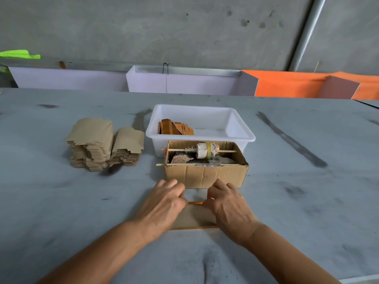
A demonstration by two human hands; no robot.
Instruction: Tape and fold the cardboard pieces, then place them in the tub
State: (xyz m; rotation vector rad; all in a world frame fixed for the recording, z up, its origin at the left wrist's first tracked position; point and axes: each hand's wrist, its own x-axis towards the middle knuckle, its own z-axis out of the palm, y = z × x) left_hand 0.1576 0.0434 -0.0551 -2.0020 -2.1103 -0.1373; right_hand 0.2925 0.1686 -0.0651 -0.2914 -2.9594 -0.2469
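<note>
Two hands, mine, work one cardboard piece (193, 217) flat on the grey table (287, 201): my left hand (164, 203) and right hand (227, 203) both curl their fingers over its far edge, thumbs pinching at an orange strip showing between them. The piece lies just in front of me, its long axis running left to right, far edge toward an open cardboard box (206, 175) holding a cloth-wrapped roll on a stick. Touching that box's back, a white tub (242, 136) holds a row of orange folded pieces (175, 128) leaning at its left end. Left of the tub, two stacks of unfolded cardboard blanks (102, 144) stand side by side. The tabletop is smudged with dark marks; behind it run lilac and orange panels below a bare concrete wall (184, 27).
</note>
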